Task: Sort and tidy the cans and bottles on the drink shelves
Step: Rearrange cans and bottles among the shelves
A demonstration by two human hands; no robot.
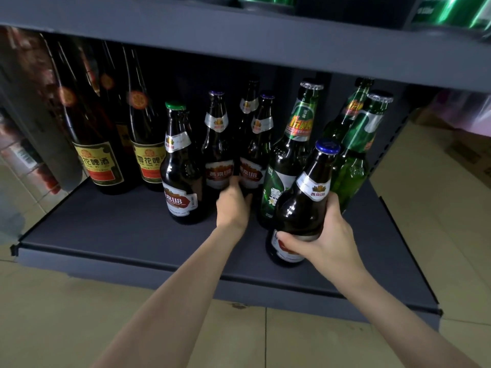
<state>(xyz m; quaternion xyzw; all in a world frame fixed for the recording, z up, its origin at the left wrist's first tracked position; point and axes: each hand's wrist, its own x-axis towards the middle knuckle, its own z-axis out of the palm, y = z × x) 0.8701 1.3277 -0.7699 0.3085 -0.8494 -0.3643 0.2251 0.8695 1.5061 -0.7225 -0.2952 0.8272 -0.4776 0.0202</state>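
Nearest to me, my right hand [322, 243] is wrapped around the lower body of a brown blue-capped bottle [303, 205], thumb across its label. It tilts toward the front of the dark shelf [111, 229], its base at or just above the board; I cannot tell whether it is resting. This one is clearly not yet placed.

A little further in, my left hand [232, 205] reaches between two brown bottles of the same brand, fingers curled against the purple-capped bottle [252, 158] on the right of that pair. Whether I truly grip it or only nudge it, I cannot tell, since the fingertips are hidden.

Beside these stand a green-capped brown bottle [179, 168] to the left and a tall green bottle [288, 160] to the right, with more green bottles [356, 144] crowded behind it. At the back left, the large yellow-labelled bottles [98, 155] stand grouped and look settled.

I judge the work about midway: the types are roughly clustered, but the middle rows are loose and uneven, and the bottle I hold belongs with the brown group.
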